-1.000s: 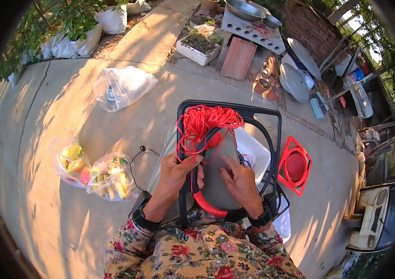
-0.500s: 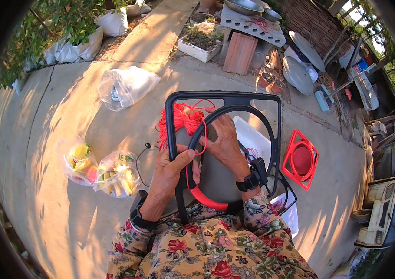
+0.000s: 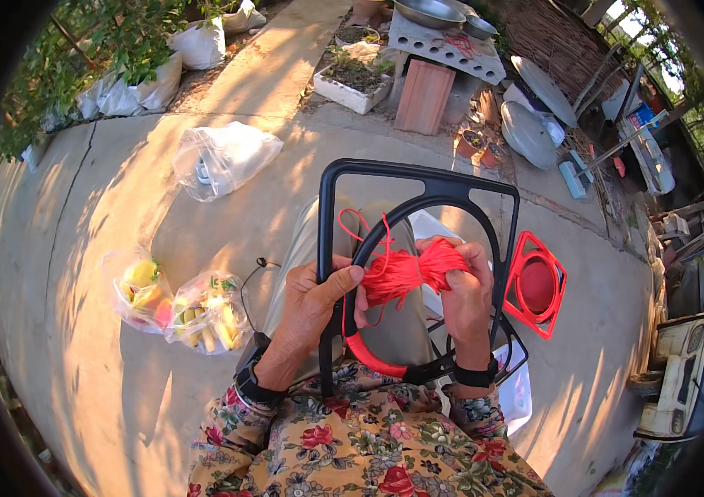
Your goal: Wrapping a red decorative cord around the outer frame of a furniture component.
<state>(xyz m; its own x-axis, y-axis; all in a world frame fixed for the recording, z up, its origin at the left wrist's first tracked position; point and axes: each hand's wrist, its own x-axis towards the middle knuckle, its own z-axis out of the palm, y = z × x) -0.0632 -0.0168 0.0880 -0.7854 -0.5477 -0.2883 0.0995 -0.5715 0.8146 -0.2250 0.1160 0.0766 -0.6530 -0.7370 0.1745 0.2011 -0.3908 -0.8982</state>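
Note:
A black frame, square outside with a round ring inside, stands upright on my lap. The ring's lower left arc is wrapped in red cord. My left hand grips the frame's left side, thumb lying across the ring. My right hand holds a bundle of red cord in front of the ring. Loose red strands loop up from the bundle.
A finished red wrapped frame lies on the concrete at right. Two clear bags of fruit sit at left, another plastic bag farther off. Pots, a brick block and metal basins stand beyond. A white tub lies under the frame.
The frame has been tilted up from flat to upright on the lap. The red cord bundle has come from the frame's top to its middle, now in my right hand.

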